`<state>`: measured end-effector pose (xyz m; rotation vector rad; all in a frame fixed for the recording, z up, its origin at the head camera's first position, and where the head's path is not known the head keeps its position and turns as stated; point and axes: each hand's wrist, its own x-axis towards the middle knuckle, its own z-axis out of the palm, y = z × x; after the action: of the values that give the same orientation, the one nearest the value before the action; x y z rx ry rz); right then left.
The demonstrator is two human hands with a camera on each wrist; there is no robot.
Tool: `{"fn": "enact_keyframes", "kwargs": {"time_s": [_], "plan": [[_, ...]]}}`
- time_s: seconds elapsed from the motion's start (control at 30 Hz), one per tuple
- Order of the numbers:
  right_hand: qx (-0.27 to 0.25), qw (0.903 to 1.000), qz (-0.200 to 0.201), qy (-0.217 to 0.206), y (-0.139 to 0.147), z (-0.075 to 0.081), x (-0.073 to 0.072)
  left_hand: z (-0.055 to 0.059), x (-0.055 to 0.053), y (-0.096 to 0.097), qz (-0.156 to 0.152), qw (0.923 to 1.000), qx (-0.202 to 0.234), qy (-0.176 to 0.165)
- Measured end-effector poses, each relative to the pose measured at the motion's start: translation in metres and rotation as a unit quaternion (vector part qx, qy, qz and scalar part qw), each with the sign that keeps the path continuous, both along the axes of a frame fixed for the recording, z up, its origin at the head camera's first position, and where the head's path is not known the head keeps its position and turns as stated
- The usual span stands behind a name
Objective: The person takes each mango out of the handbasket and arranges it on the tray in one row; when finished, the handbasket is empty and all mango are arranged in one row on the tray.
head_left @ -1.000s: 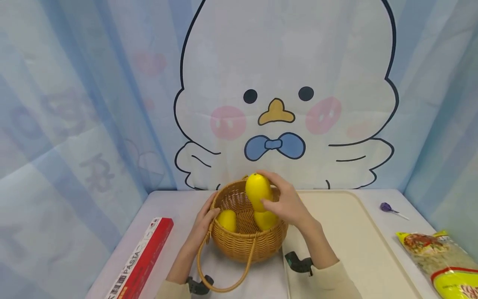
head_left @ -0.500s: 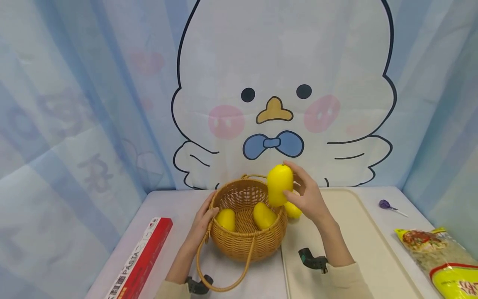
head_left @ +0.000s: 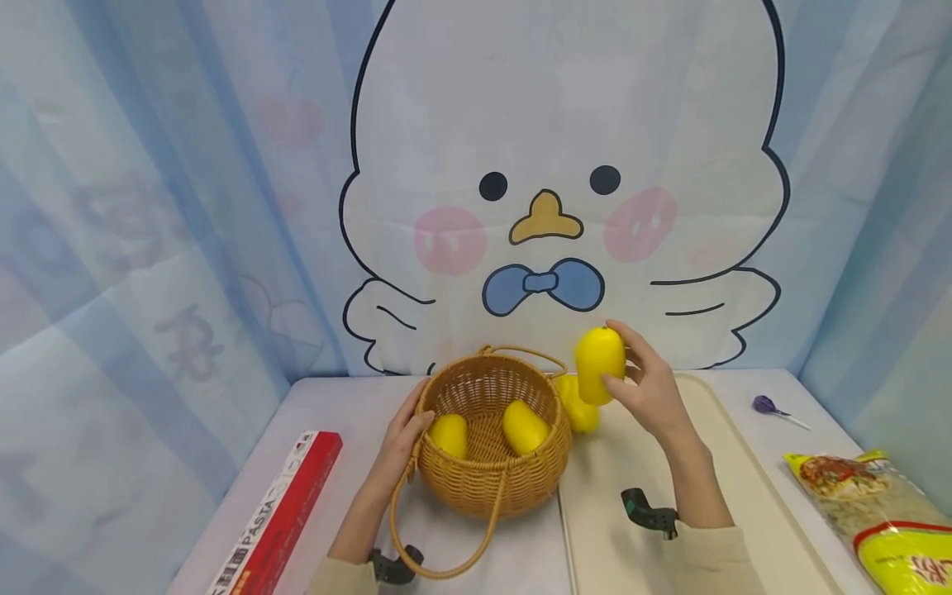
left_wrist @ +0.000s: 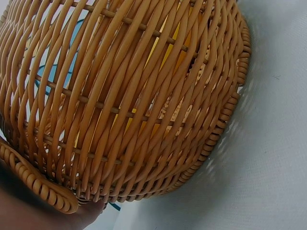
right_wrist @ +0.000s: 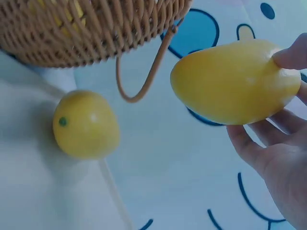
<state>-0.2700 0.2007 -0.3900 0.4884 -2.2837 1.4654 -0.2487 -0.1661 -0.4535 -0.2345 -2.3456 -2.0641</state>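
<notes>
My right hand (head_left: 656, 398) holds a yellow mango (head_left: 599, 365) upright between thumb and fingers, raised above the beige tray (head_left: 669, 487). In the right wrist view the held mango (right_wrist: 230, 81) is apart from another mango (right_wrist: 86, 124), which lies beside the wicker basket. My left hand (head_left: 404, 434) grips the left rim of that wicker basket (head_left: 494, 489), thumb at the edge. Inside the basket lie two mangoes, one at the left (head_left: 449, 435) and one at the right (head_left: 525, 428). The left wrist view is mostly filled by the basket's woven side (left_wrist: 120, 96).
A red and white pasta box (head_left: 286, 512) lies at the left. On the right are a purple lollipop (head_left: 764, 405) and a yellow-ended food bag (head_left: 878, 512). One basket handle (head_left: 446, 574) hangs toward the front. A curtain with a cartoon bird (head_left: 543, 124) stands behind.
My right hand has lifted the mango out of the basket and carried it right, over the tray. The mango lying on the tray has come into view. The left hand stays on the basket.
</notes>
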Motion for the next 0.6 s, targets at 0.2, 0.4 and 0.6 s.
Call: {"fn": "enact_keyframes", "kwargs": {"time_s": [0.2, 0.4, 0.6], "plan": [[0.032, 0.9981, -0.028, -0.046, 0.014, -0.016, -0.008, 0.000, 0.000, 0.000, 0.001, 1.0000, 0.000, 0.001], [0.037, 0.9943, -0.045, -0.090, 0.029, -0.032, -0.013, 0.000, -0.002, 0.001, -0.001, 1.0000, 0.000, 0.000], [0.055, 0.9859, -0.064, -0.145, 0.039, -0.048, -0.019, 0.001, 0.000, 0.001, 0.000, 1.0000, -0.001, 0.002]]}}
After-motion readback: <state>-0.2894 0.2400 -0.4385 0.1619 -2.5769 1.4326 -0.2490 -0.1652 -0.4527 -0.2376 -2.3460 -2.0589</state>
